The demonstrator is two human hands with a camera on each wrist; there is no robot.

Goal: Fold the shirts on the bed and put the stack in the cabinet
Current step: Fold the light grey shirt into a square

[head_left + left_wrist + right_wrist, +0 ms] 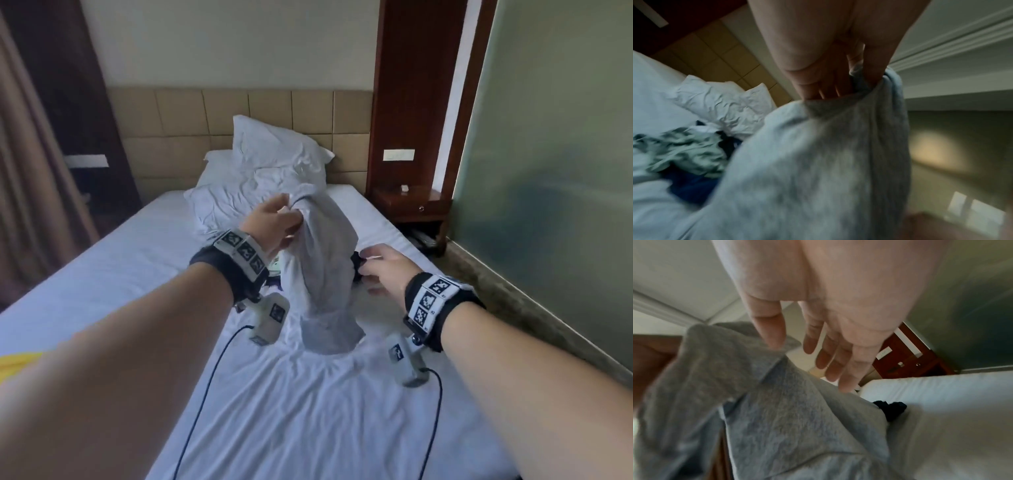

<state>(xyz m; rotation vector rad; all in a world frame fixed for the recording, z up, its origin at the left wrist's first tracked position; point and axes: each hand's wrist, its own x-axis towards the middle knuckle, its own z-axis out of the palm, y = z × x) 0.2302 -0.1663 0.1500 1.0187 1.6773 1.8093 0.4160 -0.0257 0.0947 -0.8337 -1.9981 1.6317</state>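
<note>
- White sheets cover the bed (113,274), which runs from the near edge to a tan padded headboard (178,113) at the far end.
- Two crumpled white pillows (274,147) are propped against the headboard, and a dark wooden nightstand (411,205) stands to the right of the bed.
- The left hand (270,222) is raised above the middle of the bed and pinches the top edge of a grey shirt (322,267); the left wrist view shows the fingers (830,87) curled into the bunched cloth.
- The grey shirt hangs down from that grip, and its lower end rests on the sheet between the two forearms.
- The right hand (383,270) is lower and to the right, just beside the hanging shirt; the right wrist view shows its fingers (818,344) loosely spread with nothing between them, the thumb close to a fold of the cloth.
- A dark garment (358,265) lies on the bed just beyond the right hand.
- A patterned green-and-white garment (684,149) and a blue one (690,186) lie heaped on the bed to the left of the grey shirt, near the pillows.
</note>
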